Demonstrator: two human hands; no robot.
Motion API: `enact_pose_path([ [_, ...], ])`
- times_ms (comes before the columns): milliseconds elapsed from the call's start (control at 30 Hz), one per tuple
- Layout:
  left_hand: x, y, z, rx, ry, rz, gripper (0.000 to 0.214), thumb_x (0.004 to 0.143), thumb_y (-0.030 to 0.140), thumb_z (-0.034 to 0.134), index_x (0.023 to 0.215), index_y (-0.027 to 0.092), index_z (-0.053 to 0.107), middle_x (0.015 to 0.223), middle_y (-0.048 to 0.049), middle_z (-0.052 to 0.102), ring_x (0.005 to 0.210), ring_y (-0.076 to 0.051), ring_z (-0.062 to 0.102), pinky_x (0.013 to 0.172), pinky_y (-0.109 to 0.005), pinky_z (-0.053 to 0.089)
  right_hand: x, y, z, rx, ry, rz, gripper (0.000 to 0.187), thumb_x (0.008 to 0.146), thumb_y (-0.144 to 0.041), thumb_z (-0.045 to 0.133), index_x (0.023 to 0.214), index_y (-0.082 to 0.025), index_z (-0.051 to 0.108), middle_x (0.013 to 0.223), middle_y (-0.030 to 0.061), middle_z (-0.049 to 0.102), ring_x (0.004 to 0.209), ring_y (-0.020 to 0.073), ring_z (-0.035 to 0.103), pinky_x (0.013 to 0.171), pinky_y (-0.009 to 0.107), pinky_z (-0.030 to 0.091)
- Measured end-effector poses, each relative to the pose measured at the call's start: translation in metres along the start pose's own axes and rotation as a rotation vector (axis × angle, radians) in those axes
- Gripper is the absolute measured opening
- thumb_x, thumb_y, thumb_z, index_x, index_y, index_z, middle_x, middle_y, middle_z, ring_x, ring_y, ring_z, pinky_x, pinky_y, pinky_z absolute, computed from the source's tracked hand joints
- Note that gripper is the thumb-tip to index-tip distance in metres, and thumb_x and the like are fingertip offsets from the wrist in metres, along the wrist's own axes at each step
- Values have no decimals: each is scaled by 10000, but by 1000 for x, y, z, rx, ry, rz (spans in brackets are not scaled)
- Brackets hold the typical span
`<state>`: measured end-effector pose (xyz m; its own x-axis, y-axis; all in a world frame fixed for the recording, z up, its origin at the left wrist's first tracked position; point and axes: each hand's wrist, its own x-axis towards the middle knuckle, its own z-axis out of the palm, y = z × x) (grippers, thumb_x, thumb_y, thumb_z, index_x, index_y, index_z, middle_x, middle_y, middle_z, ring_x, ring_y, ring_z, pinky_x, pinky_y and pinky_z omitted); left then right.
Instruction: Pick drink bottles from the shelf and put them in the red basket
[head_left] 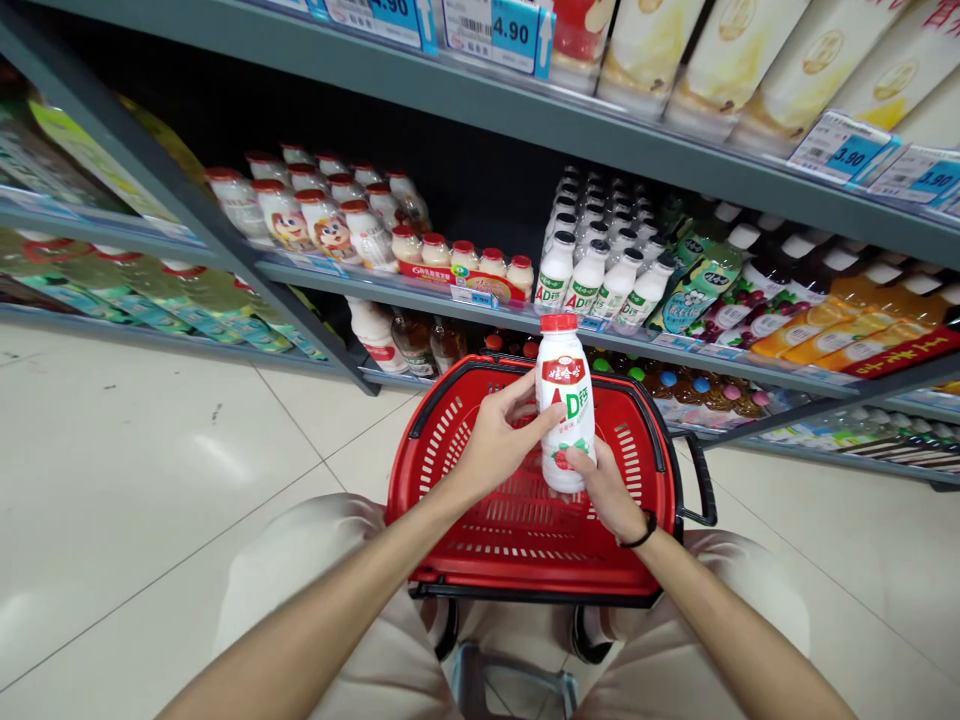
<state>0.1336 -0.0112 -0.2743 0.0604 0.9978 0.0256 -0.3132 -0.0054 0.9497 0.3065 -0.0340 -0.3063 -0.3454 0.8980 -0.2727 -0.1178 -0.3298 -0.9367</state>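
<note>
A white milk drink bottle (568, 385) with a red cap stands upright between my hands, above the shopping basket, its label facing me. My left hand (501, 430) is closed on its left side, the thumb lying across the front. Lower down, my right hand (606, 492) grips the bottle's base from the right, thumb on the front. Behind both hands sits the red basket (450, 545), its slotted floor partly hidden by my hands and the bottle. A black handle (701, 485) sticks out at its right.
Ahead, a grey shelf edge (390, 285) carries red-capped bottles (330, 225), a multipack (465, 272) and black-capped white bottles (592, 270). An upper shelf (420, 105) overhangs them. Juice bottles (832, 320) lean at the right. My knees flank the basket, and a stool (510, 668) is below.
</note>
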Motion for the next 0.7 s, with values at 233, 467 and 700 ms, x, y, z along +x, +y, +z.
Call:
enact_pose_path([
  [233,-2,1,1,-14,52,-10,563,854,383,846,1360,171,717,1365,-109,732,1139,-262,748,1015,-407,628,0,3,2,49,69,-34,548,828,-555,858,1199,-200,667,1134,88,750,790,199,686,557,262,552],
  [467,-4,0,3,52,110,37,611,826,356,870,1380,159,703,1367,-120,731,1195,-277,732,1076,-438,603,1,0,4,166,-6,9,540,857,-654,803,1096,-189,666,885,56,720,589,163,621,483,274,543],
  [700,-7,0,3,58,106,78,655,786,246,895,1396,158,671,1355,-130,731,1168,-230,727,974,-326,618,1,-11,5,352,-28,161,691,813,-843,682,965,-169,708,750,78,689,591,186,615,381,206,377],
])
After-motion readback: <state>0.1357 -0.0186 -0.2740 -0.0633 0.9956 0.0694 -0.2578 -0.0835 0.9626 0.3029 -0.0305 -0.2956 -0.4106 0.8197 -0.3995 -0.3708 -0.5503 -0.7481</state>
